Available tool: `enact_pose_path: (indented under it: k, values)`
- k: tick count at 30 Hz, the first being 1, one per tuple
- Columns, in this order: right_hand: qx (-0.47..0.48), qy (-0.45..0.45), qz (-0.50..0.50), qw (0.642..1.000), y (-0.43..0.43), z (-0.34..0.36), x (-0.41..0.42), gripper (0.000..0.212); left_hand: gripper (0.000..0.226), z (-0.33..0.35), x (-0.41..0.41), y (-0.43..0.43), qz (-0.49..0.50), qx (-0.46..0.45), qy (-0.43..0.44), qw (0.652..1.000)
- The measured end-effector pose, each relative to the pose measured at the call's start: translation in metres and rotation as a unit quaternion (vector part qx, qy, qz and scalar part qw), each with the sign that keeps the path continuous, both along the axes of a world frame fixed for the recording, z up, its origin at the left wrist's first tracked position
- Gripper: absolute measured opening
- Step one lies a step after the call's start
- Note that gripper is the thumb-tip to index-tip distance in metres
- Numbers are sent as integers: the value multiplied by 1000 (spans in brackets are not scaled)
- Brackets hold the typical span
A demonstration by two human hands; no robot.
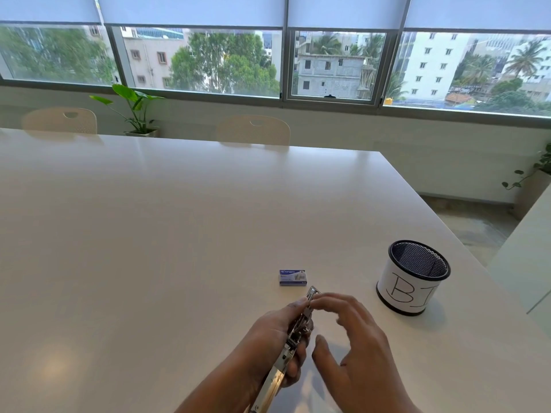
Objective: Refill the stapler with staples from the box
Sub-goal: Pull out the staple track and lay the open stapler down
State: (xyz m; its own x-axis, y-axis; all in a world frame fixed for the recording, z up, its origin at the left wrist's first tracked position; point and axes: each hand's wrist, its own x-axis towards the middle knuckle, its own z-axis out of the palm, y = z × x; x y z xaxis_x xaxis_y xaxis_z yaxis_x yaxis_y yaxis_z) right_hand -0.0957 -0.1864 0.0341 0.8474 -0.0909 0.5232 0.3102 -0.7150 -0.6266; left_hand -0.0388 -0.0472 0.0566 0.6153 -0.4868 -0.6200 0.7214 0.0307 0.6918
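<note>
While the left hand [268, 338] wraps its fingers round the middle of the stapler [290, 342], held low in the centre of the frame with its far end pointing up toward the box [292, 277], the right hand [357, 338] hovers just beside it. Its fingers are loosely spread and hold nothing that shows, with the fingertips at the stapler's upper end. The box lies shut on the tabletop [149, 234], just above the stapler's tip. The step looks like getting the magazine fully open: keep the left grip firm on the body, let the right fingers lift the top clear of the channel, then reach for the box, which needs opening first
</note>
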Motion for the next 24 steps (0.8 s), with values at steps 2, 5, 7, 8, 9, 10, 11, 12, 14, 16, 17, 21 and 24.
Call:
enact_pose_path:
  k: [2, 5, 7, 8, 9, 10, 11, 12, 14, 16, 17, 21, 24]
  values:
    - [111, 31, -35, 993, 2, 2, 2, 45, 49, 0, 0, -1, -3, 3, 1, 1000]
    - [391, 163, -53, 904, 2, 8, 9, 33, 50, -4, 2, -3, 3, 12, -29, 1000]
    - [598, 247, -53, 761, 3, 11, 13, 14, 51, -6, 2, -4, 8, 27, -77, 997]
    - [666, 280, -49, 690, 4, 12, 14, 18, 52, -7, 2, -5, 7, 35, -113, 993]
    - [716, 306, -38, 627, 5, 13, 15, 27, 52, -7, 2, -5, 2, 42, -154, 987]
    - [752, 320, -23, 576, 7, 12, 15, 35, 51, -7, 1, -6, -6, 50, -194, 980]
    - [776, 330, -7, 537, 9, 12, 15, 41, 50, -7, -1, -6, -15, 58, -232, 971]
    - [791, 336, 3, 511, 11, 11, 14, 46, 49, -6, -3, -6, -24, 70, -266, 961]
    - [808, 341, 16, 480, 12, 7, 15, 52, 46, -4, -7, -6, -32, 114, -332, 936]
    - [818, 345, 27, 460, 11, 6, 15, 53, 44, -2, -13, -6, -39, 226, -446, 865]
    - [826, 343, 33, 447, 12, 6, 14, 52, 44, -2, -16, -6, -48, 306, -521, 795]
    - [868, 324, 40, 375, 13, 5, 13, 41, 44, 0, -26, -9, -133, 444, -666, 584]
    - [877, 316, 67, 355, 15, 10, 10, 31, 44, 1, -28, -14, -149, 442, -676, 570]
